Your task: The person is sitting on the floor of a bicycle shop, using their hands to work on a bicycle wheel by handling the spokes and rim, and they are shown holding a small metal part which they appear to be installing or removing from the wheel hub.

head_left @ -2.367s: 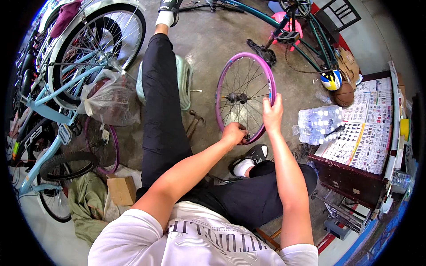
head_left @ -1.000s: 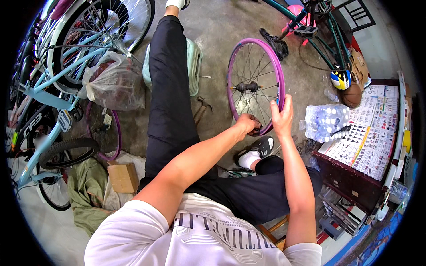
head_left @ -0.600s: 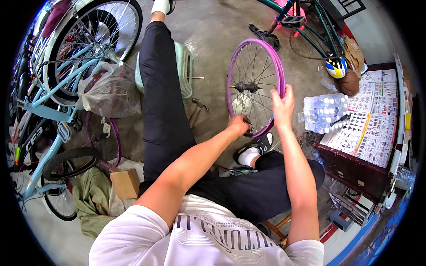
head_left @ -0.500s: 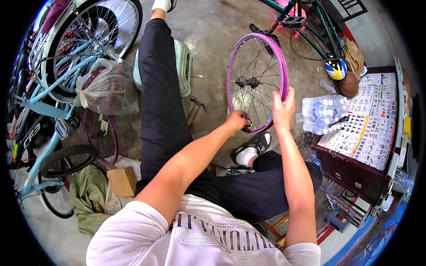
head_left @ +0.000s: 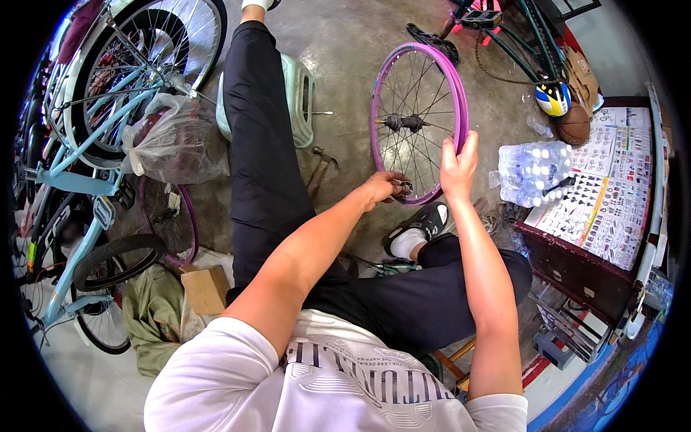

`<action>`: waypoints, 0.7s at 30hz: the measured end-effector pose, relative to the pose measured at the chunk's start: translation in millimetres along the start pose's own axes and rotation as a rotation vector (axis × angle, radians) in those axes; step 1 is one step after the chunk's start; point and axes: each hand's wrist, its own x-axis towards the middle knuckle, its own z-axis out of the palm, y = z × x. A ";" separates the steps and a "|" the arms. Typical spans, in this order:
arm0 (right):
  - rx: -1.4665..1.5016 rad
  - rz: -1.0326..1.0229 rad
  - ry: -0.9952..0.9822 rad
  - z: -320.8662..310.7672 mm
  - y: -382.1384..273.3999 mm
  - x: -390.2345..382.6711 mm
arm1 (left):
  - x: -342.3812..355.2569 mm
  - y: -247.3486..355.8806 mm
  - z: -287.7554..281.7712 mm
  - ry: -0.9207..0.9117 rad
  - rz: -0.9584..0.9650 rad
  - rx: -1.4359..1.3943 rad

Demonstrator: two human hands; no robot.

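A bicycle wheel (head_left: 461, 101) with a bright purple rim, thin dark spokes and a dark hub is tilted up in front of me. No tyre is on its rim. My right hand (head_left: 458, 169) is closed round the rim's right side, thumb toward the spokes. My left hand (head_left: 383, 188) is pinched at the rim's lower left, on a small round dark tool (head_left: 405, 189) by the spoke ends. Part of that tool is hidden by the fingers.
A hammer (head_left: 325, 156) lies on the floor near a pale green stool (head_left: 301, 93). On the right, wrapped water bottles (head_left: 533, 173) sit beside a dark red cabinet (head_left: 576, 273). Light blue bicycles (head_left: 79, 183), a loose tyre (head_left: 119, 263) and a cardboard box (head_left: 204, 289) are on the left.
The wheel has turned slightly in my hands, its hub shifting a little. My left hand has moved slightly up and left, still at the lower rim with the small tool.
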 end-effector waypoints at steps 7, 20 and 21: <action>0.029 -0.001 -0.003 3.7 -2.4 -0.3 | 1.3 -6.2 1.3 0.040 0.057 -0.045; -0.054 0.041 -0.011 7.5 -13.8 3.8 | 1.6 -7.5 -1.7 0.102 0.167 0.047; -0.024 -0.008 0.027 6.8 -12.6 5.2 | -0.2 -7.1 -2.8 0.046 0.180 -0.035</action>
